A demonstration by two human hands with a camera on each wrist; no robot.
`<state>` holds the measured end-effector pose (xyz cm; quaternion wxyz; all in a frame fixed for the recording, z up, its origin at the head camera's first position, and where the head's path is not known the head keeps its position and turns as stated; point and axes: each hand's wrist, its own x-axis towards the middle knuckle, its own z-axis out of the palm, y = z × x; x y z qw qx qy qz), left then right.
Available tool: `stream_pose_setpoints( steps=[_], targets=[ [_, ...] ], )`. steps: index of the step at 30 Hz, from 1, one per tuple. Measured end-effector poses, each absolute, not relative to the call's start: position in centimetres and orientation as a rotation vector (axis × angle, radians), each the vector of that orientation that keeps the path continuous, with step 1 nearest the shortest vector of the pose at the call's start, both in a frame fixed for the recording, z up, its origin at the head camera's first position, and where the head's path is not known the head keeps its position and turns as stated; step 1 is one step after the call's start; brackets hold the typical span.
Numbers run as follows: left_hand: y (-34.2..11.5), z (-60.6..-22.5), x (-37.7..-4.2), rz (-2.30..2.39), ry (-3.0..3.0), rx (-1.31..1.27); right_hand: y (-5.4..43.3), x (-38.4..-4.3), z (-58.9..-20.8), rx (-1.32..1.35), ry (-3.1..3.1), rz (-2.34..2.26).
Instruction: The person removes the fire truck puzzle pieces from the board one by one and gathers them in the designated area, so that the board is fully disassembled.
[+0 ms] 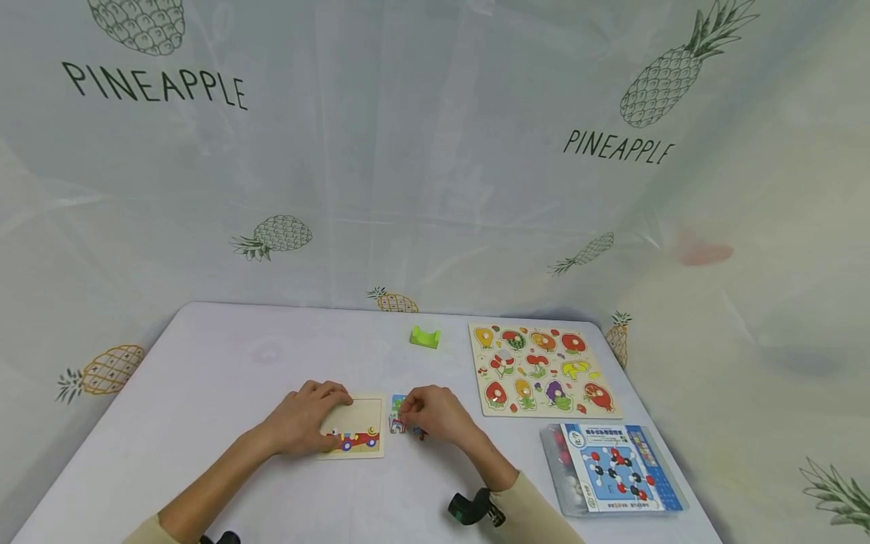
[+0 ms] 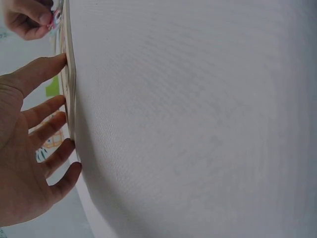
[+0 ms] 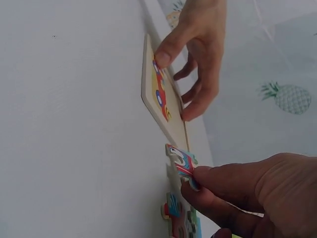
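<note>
A small wooden puzzle board [image 1: 363, 408] lies on the table, with red car pieces with blue wheels along its near side. My left hand [image 1: 309, 419] rests on its left part, thumb near the car, fingers spread and fairly straight. In the left wrist view, the fingertips of that left hand [image 2: 34, 129] touch the board at its edge. Thumb and forefinger of my right hand [image 1: 438, 414] pinch a colourful puzzle piece [image 3: 182, 164], tilted up just right of the board. Other puzzle pieces [image 3: 173, 206] lie beneath it, partly hidden by the hand.
Toward the back stands a bright green plastic piece [image 1: 424, 338]. A fruit peg puzzle board [image 1: 547, 370] lies at the right. Nearer on that side is a clear plastic box [image 1: 615, 468] with a molecule picture. A pineapple-print curtain [image 1: 435, 189] hangs behind the table.
</note>
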<state>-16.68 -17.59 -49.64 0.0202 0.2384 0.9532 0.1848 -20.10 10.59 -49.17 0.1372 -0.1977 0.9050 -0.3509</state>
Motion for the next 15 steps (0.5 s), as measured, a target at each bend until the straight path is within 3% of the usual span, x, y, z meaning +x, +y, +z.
stream_pose_setpoints(
  steps=[15],
  targets=[
    [-17.56,-49.18,-16.55,0.581,2.940,0.740,10.44,-20.34,-50.14,-0.604,2.659,-0.954]
  ],
)
